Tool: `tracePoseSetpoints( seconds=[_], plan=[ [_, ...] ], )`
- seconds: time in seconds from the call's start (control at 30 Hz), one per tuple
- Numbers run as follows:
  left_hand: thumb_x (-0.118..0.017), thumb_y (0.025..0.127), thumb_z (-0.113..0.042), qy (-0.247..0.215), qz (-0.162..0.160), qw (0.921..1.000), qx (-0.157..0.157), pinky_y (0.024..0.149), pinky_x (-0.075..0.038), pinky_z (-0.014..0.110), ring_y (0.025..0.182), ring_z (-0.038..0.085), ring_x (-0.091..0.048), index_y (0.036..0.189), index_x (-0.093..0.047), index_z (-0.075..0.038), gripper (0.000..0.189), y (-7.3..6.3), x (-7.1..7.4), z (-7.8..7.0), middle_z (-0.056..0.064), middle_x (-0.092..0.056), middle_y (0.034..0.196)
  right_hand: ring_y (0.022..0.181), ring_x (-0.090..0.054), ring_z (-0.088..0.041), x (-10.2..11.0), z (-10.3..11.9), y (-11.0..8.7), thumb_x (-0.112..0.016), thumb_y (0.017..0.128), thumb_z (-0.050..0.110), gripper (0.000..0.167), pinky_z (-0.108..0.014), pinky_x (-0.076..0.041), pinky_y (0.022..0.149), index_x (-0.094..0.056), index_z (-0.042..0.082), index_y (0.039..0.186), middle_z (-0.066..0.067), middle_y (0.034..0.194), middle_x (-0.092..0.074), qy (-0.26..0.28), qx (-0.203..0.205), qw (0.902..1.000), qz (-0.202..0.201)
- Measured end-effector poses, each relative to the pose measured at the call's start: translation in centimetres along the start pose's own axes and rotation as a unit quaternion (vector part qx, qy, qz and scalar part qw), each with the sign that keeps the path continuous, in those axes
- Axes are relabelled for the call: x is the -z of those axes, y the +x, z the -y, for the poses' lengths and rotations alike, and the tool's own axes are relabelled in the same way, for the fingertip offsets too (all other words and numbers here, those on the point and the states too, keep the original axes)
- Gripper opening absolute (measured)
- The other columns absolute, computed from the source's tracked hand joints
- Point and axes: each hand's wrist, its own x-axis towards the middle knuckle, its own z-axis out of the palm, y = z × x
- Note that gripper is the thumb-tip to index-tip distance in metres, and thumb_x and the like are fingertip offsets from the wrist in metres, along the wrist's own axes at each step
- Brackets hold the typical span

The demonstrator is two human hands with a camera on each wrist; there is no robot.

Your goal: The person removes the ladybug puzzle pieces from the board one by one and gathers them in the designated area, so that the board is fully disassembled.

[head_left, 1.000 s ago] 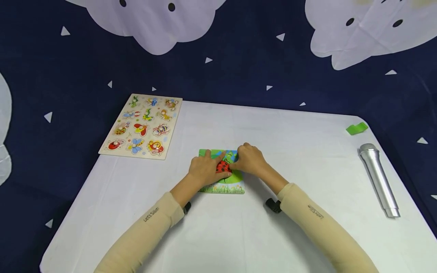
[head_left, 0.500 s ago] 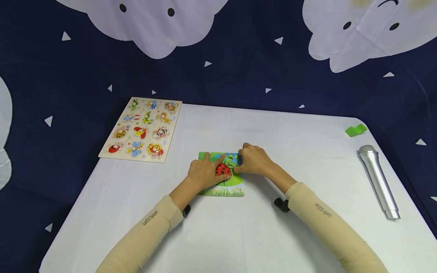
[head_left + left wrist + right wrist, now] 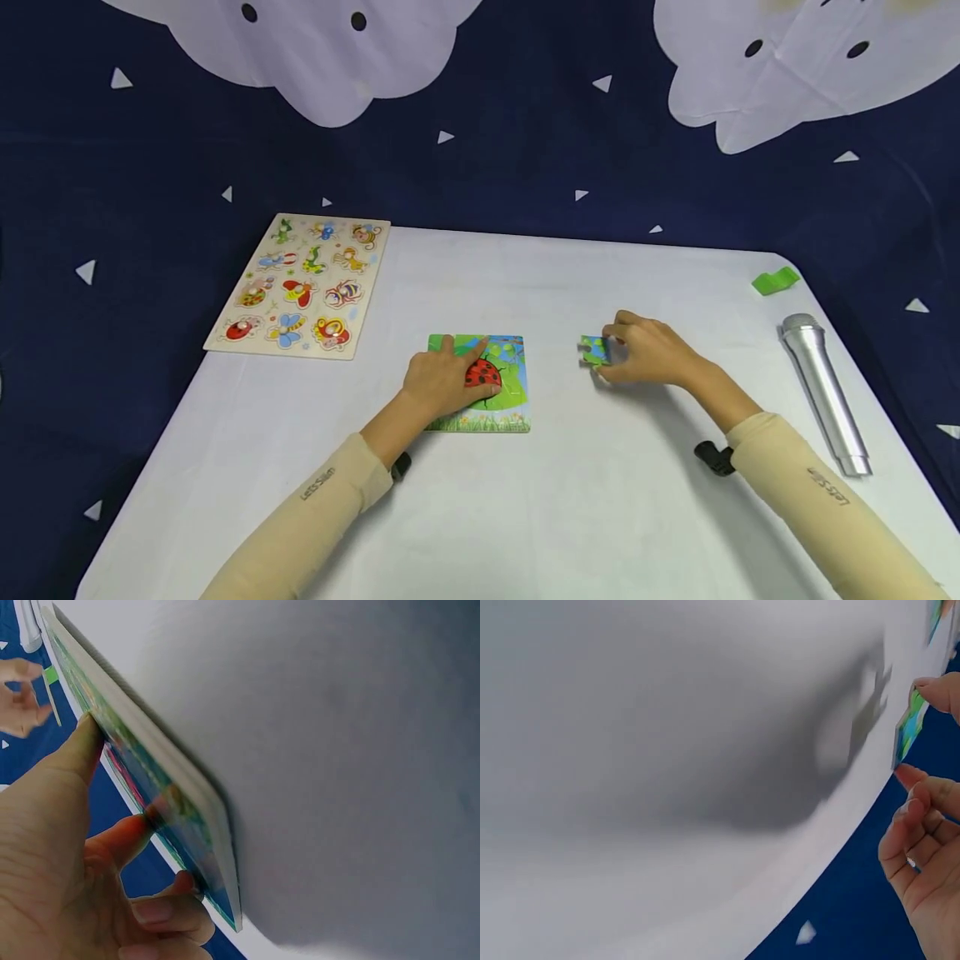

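Note:
A small ladybug jigsaw puzzle (image 3: 513,419) lies flat on the table, with a green meadow and flowers along its lower edge. My left hand (image 3: 438,379) rests on its left part, thumb and fingers spread over the red ladybug (image 3: 483,372). The left wrist view shows the fingertips touching the face of the puzzle board (image 3: 135,739). To the right, my right hand (image 3: 652,352) pinches a green and blue jigsaw piece (image 3: 594,350) above the table. In the right wrist view, thumb and fingertip grip opposite edges of that piece (image 3: 909,731).
A wooden peg puzzle board (image 3: 360,292) with insect pictures lies at the back left of the white table (image 3: 480,517). A silver microphone (image 3: 825,396) lies along the right side. Beyond it is a green strip (image 3: 776,281) near the back right corner.
My right hand has lifted a jigsaw piece out of the puzzle's upper right part and carried it rightward, clear of the board. My left hand stays on the puzzle.

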Motion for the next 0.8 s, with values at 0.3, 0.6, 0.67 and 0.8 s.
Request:
tracePoseSetpoints(
  seconds=[0.3, 0.6, 0.67, 0.8],
  plan=[
    [-0.042, 0.086, -0.082, 0.003, 0.002, 1.0000, 0.000, 0.043, -0.036, 0.028, 0.049, 0.017, -0.045, 0.156, -0.028, -0.038, 0.084, 0.0, 0.0, 0.1, 0.024, -0.047, 0.143, 0.071, -0.046, -0.015, 1.9, -5.8, -4.6, -0.086, 0.069, 0.035, 0.052, -0.032, -0.039, 0.062, -0.071, 0.002, 0.106, -0.005, 0.089, -0.054, -0.024, -0.055, 0.9982, -0.004],
    [-0.044, 0.086, -0.080, -0.007, 0.001, 1.0000, -0.004, 0.042, -0.036, 0.027, 0.048, 0.016, -0.042, 0.156, -0.029, -0.038, 0.083, 0.0, 0.0, 0.2, 0.025, -0.047, 0.142, 0.072, -0.046, -0.015, 2.3, -8.8, -6.9, -0.088, 0.067, 0.034, 0.053, -0.033, -0.040, 0.062, -0.071, 0.001, 0.106, -0.003, 0.087, -0.051, -0.037, -0.063, 0.9973, -0.005],
    [-0.044, 0.086, -0.080, -0.008, 0.001, 1.0000, -0.003, 0.042, -0.037, 0.027, 0.047, 0.016, -0.043, 0.156, -0.029, -0.038, 0.083, 0.0, 0.0, 0.2, 0.026, -0.047, 0.143, 0.073, -0.046, -0.014, 2.2, -9.2, -7.1, -0.088, 0.068, 0.035, 0.055, -0.034, -0.041, 0.063, -0.071, 0.001, 0.107, -0.002, 0.088, -0.051, -0.039, -0.059, 0.9975, 0.001],
    [-0.044, 0.086, -0.080, -0.015, -0.002, 0.9999, -0.005, 0.042, -0.037, 0.027, 0.046, 0.016, -0.043, 0.155, -0.030, -0.037, 0.083, 0.1, -0.1, 0.0, 0.026, -0.046, 0.144, 0.074, -0.047, -0.015, 1.9, -9.8, -7.3, -0.087, 0.068, 0.034, 0.057, -0.036, -0.042, 0.065, -0.070, -0.001, 0.110, -0.002, 0.090, -0.050, -0.038, -0.057, 0.9976, 0.010]
  ],
)
